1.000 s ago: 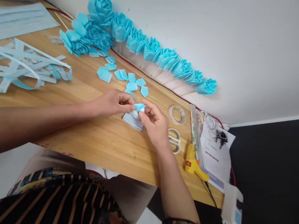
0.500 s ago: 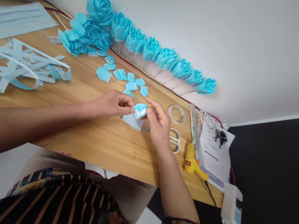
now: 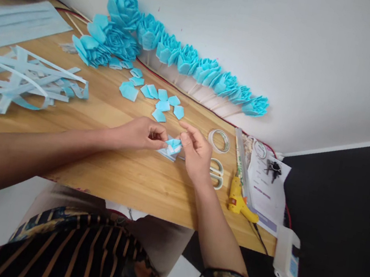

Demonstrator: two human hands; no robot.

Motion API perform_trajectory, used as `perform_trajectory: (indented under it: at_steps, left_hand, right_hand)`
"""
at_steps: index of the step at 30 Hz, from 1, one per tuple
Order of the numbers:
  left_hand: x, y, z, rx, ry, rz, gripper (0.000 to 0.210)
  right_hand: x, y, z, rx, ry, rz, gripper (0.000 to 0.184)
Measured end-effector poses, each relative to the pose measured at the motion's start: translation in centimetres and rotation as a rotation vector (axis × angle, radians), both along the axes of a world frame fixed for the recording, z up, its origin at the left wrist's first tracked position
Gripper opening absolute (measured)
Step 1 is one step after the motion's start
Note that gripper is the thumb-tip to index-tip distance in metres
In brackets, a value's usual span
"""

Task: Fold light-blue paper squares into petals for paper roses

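Observation:
Between both hands is a small folded blue fabric piece point(image 3: 173, 146), with white showing on its near side. My left hand point(image 3: 145, 134) pinches its left edge, thumb against fingers. On the other side my right hand point(image 3: 196, 152) grips it with thumb and index finger. Just below it lies a stack of pale blue cut pieces point(image 3: 168, 155), partly covered by the held piece and fingers. Several folded blue petals point(image 3: 162, 106) are spread on the wooden table beyond my hands. White-handled scissors point(image 3: 216, 174) lie beside my right hand, their blades mostly hidden.
Blue fabric flowers point(image 3: 187, 59) on sticks line the wall. Cut strips point(image 3: 21, 78) and a flat mask sheet point(image 3: 20, 21) are at left. Toward the right are a tape roll point(image 3: 219, 141), a yellow glue gun point(image 3: 238, 202), papers point(image 3: 265, 189) with keys point(image 3: 274, 168), and a power strip point(image 3: 288, 255).
My left hand has shifted slightly right, and the blue piece has moved a little right and down while folding narrower. My right hand has barely moved.

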State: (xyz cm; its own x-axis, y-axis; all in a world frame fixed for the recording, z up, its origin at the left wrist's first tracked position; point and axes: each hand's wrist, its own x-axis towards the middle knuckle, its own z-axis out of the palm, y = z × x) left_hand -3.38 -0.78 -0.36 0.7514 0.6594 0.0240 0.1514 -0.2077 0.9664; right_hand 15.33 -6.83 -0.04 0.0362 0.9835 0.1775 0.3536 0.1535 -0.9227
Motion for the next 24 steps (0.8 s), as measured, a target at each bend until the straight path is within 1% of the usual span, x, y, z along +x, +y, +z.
perform_trajectory:
  at_steps: [3, 5, 9, 12, 15, 20, 24]
  left_hand:
    - [-0.01, 0.14, -0.23, 0.015, 0.001, 0.021, 0.019]
    - [-0.02, 0.21, -0.39, 0.020, 0.002, 0.026, 0.019]
    - [-0.02, 0.12, -0.34, 0.023, 0.008, 0.025, 0.020]
    - [-0.01, 0.01, -0.09, 0.017, 0.001, 0.059, 0.020]
    - [-0.03, 0.06, 0.09, -0.017, -0.018, 0.102, 0.022]
    - [-0.14, 0.24, 0.18, -0.029, -0.040, 0.159, 0.023]
    - [-0.11, 0.18, 0.20, -0.024, -0.032, 0.148, 0.023]
  right_hand:
    - [-0.08, 0.10, -0.18, -0.020, 0.023, 0.069, 0.042]
    - [-0.18, 0.12, -0.36, -0.018, -0.009, 0.082, 0.045]
    - [-0.17, -0.01, -0.33, -0.003, -0.030, 0.056, 0.037]
    - [0.06, -0.05, 0.06, 0.006, -0.016, 0.014, 0.034]
    - [0.25, 0.08, 0.28, 0.020, -0.001, -0.019, 0.034]
    - [0.10, 0.41, -0.09, 0.004, 0.061, 0.017, 0.039]
    - [0.02, 0.38, -0.26, 0.014, 0.030, 0.010, 0.039]
